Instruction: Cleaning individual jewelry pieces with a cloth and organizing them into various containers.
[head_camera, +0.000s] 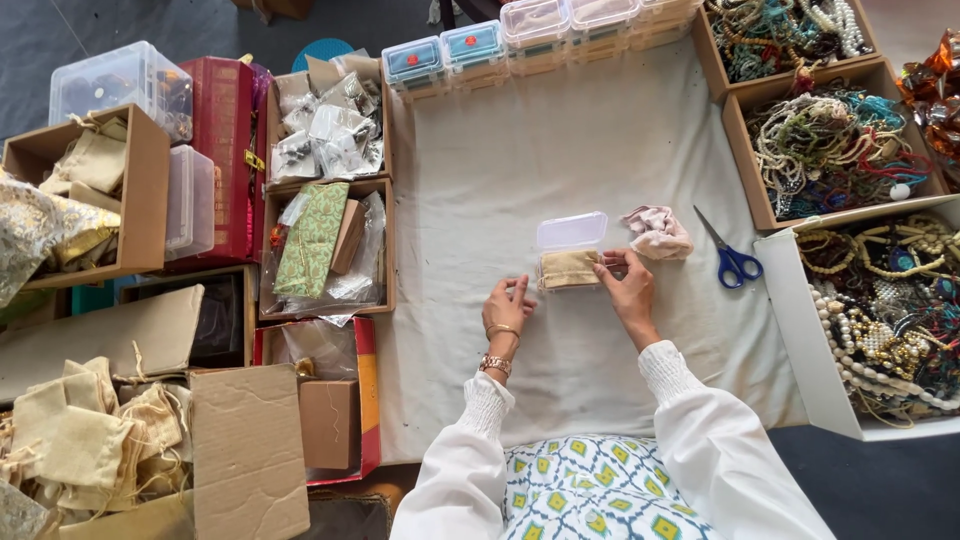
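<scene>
1. Small clear plastic box (570, 262) sat on the cream cloth (560, 150) at mid-table, hinged lid standing open toward the far side, a beige fabric pouch (568, 268) stuffed inside
2. Right hand (628, 292) pinched the box's right end between thumb and fingers, so it was grasping the box, not the pouch
3. Left hand (508, 303) was beside the box's left end, fingers curled, nothing clenched in it; I couldn't tell if the fingertips actually touched the box wall
4. Risk: pouch looked to fill the box to its rim. If the lid came down on bulging fabric, the latch likely wouldn't catch, or would pinch cloth or a drawstring
5. Risk: box was held from one end only. Pressing on the lid could have tipped or skidded it on the loose cloth, more so where the cloth was wrinkled
6. Risk: a crumpled pink cloth (657, 232) lay just beside the right hand, blue-handled scissors (730, 258) a little further right. A sideways wrist move could have dragged the cloth or bumped the scissors
7. White tray of bead necklaces (880, 320) sat at the right edge of the cloth, near the right sleeve; a wide elbow swing could have snagged a strand
8. Stack of closed clear boxes (520, 35) at the far edge was well apart, low risk
</scene>
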